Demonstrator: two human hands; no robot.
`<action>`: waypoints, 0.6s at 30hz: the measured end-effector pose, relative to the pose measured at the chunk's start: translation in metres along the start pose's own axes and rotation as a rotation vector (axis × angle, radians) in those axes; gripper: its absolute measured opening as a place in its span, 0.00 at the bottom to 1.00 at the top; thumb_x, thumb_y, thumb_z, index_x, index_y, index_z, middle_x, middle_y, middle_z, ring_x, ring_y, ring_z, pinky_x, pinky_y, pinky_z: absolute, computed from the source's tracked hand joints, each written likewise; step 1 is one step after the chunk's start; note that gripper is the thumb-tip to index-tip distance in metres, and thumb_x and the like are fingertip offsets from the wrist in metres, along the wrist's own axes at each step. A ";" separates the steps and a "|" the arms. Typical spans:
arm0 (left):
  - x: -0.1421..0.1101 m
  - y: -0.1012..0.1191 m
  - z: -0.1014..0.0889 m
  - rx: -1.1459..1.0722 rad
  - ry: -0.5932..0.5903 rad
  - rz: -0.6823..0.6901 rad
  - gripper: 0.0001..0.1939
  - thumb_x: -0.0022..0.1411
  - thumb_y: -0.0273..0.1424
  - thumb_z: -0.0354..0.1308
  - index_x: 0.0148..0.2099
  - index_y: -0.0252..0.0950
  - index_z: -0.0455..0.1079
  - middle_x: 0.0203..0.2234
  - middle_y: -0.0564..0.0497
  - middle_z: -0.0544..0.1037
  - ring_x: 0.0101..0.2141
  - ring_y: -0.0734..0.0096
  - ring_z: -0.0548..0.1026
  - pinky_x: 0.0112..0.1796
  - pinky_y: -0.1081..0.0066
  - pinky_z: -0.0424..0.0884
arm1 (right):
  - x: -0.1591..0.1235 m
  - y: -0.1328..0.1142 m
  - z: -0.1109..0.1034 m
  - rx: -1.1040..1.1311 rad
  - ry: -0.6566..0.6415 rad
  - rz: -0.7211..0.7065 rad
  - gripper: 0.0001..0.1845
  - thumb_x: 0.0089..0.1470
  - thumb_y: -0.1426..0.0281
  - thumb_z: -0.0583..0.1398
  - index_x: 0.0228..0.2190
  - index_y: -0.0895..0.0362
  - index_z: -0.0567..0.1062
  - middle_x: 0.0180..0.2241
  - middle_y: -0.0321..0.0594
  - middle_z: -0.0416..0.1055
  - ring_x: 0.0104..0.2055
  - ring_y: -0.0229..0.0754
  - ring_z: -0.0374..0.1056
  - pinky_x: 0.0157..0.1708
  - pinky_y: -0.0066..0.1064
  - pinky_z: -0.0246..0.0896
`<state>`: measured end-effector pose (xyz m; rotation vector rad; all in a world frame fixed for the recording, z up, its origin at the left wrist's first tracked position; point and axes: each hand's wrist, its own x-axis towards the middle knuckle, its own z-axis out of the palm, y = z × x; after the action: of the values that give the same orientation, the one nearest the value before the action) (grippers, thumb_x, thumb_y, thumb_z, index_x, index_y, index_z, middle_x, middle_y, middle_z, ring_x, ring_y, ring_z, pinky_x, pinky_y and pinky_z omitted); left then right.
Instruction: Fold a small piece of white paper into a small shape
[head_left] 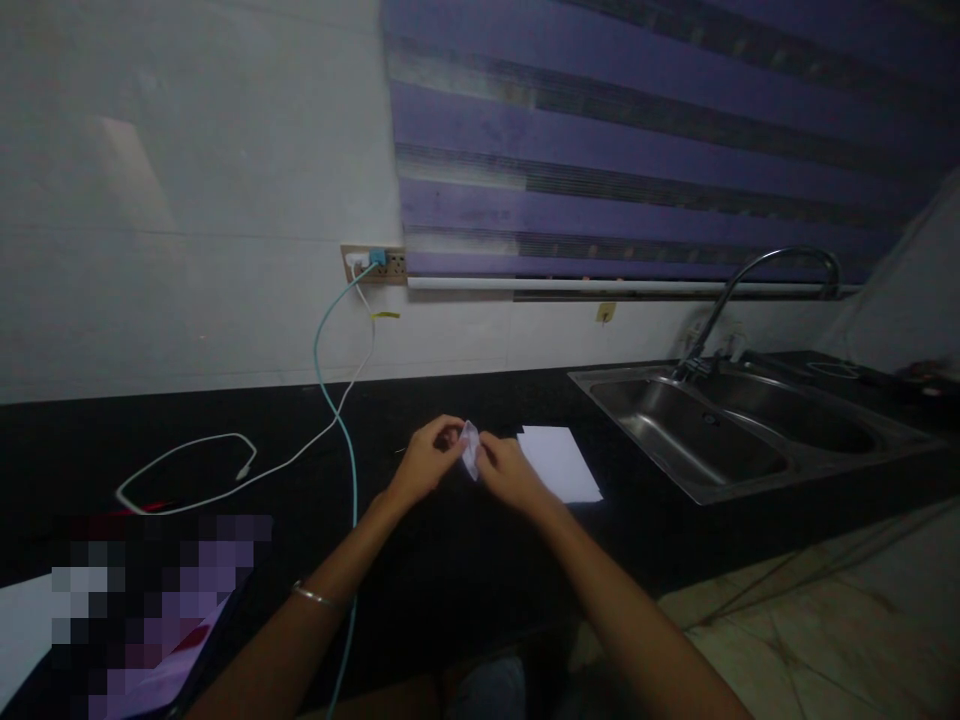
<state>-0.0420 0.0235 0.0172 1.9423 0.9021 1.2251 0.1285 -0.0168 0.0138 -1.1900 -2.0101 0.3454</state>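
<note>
A small folded piece of white paper (469, 450) is held up between both hands over the black counter. My left hand (433, 458) pinches its left side, fingers curled around the upper edge. On the other side, my right hand (508, 467) grips the paper between thumb and fingers. The paper looks creased and comes to a point at top and bottom; its exact folded shape is too small to make out. Just right of my right hand, a stack of white paper sheets (561, 464) lies flat on the counter.
A double steel sink (675, 430) with a curved faucet (720, 310) is set in the counter (450, 580) at right. White (292, 460) and teal (352, 470) cables run from the wall socket (394, 264). A partly pixelated device (202, 640) lies at lower left.
</note>
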 end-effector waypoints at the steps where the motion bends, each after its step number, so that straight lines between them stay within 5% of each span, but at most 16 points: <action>1: 0.000 0.001 0.001 0.055 0.022 0.031 0.11 0.59 0.34 0.58 0.43 0.34 0.72 0.37 0.48 0.76 0.39 0.66 0.74 0.42 0.67 0.70 | 0.000 0.001 0.001 -0.019 0.018 0.007 0.12 0.61 0.72 0.50 0.30 0.59 0.71 0.26 0.38 0.70 0.26 0.35 0.63 0.27 0.26 0.49; 8: -0.004 0.002 0.013 -0.002 -0.106 -0.064 0.21 0.62 0.35 0.53 0.56 0.36 0.65 0.45 0.44 0.76 0.39 0.62 0.77 0.31 0.69 0.75 | 0.002 0.005 0.005 -0.094 0.063 0.019 0.12 0.61 0.70 0.50 0.34 0.59 0.73 0.26 0.39 0.72 0.25 0.36 0.64 0.27 0.27 0.49; 13: -0.004 -0.004 0.014 0.132 -0.067 0.031 0.14 0.59 0.27 0.54 0.48 0.35 0.71 0.41 0.47 0.78 0.42 0.65 0.76 0.45 0.66 0.71 | 0.002 0.006 0.005 -0.127 0.042 0.066 0.09 0.58 0.67 0.55 0.32 0.59 0.72 0.24 0.37 0.70 0.24 0.36 0.63 0.25 0.26 0.48; 18: -0.003 -0.005 0.011 0.174 -0.089 0.042 0.15 0.57 0.23 0.52 0.46 0.35 0.73 0.39 0.48 0.79 0.39 0.67 0.76 0.44 0.68 0.70 | 0.002 0.006 0.004 -0.091 0.018 0.047 0.06 0.56 0.68 0.56 0.32 0.58 0.70 0.24 0.36 0.70 0.25 0.36 0.63 0.25 0.25 0.49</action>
<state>-0.0334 0.0214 0.0080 2.1451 0.9538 1.1051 0.1284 -0.0117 0.0084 -1.2937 -2.0028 0.2681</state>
